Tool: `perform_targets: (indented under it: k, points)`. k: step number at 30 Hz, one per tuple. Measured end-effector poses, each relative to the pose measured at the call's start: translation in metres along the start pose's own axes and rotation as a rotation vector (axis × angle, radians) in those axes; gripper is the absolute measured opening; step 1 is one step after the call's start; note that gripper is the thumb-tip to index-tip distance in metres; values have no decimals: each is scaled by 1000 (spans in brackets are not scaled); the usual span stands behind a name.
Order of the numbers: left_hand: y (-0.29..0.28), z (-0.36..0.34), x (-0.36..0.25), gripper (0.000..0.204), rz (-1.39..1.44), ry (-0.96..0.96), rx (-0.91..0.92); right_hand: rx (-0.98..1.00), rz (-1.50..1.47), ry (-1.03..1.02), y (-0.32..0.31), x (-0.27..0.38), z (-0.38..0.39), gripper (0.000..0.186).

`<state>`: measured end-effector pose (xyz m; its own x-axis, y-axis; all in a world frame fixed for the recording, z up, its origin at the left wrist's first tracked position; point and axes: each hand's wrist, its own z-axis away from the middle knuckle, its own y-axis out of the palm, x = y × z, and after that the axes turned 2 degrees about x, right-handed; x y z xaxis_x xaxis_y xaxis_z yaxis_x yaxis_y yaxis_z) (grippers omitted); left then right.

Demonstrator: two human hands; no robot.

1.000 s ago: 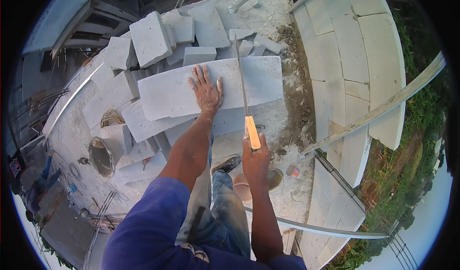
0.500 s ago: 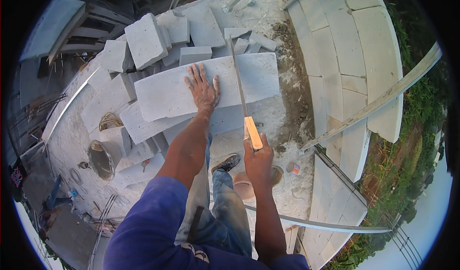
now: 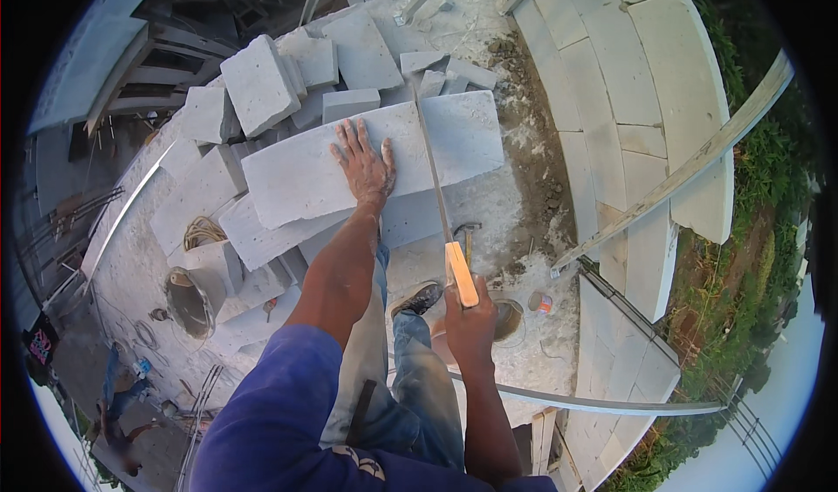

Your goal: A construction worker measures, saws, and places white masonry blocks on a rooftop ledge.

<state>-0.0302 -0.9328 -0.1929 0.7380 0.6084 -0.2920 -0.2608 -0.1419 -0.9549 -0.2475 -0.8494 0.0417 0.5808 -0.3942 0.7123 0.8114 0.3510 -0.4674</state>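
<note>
A long pale lightweight concrete block [image 3: 301, 173] lies across other blocks in front of me. My left hand [image 3: 365, 167] presses flat on its top, fingers spread. To the right of that hand, a handsaw [image 3: 433, 165] crosses the block, its thin blade pointing away from me. My right hand [image 3: 470, 317] is closed around the saw's light wooden handle [image 3: 463, 274], on the near side of the block. Whether the blade has cut into the block I cannot tell. Under the long block sits another slab [image 3: 271, 230], partly covered.
Loose blocks [image 3: 262, 86] are piled beyond and to the left. A bucket [image 3: 190, 304] and coiled rope [image 3: 203, 232] are at left. On the floor lie a hammer [image 3: 469, 243] and a small can [image 3: 539, 302]. A block wall [image 3: 594, 99] with a slanted brace [image 3: 690, 173] stands right.
My right hand has drawn the saw slightly back toward me, uncovering more of the hammer. My left hand stays flat on the block. The whole view has shifted a little.
</note>
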Motion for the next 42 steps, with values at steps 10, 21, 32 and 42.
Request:
perform_targets:
  k: [10, 21, 32, 42]
  points:
    - [8, 6, -21, 67, 41, 71, -2, -29, 55, -113, 10, 28, -107, 33]
    - [4, 8, -34, 66, 39, 82, -13, -42, 102, -94, 17, 29, -111, 28]
    - [-3, 7, -14, 66, 50, 61, -3, -4, 78, -81, -28, 1, 36, 29]
    - [-4, -5, -5, 66, 9, 43, -11, -60, 182, -173, 33, 10, -79, 33]
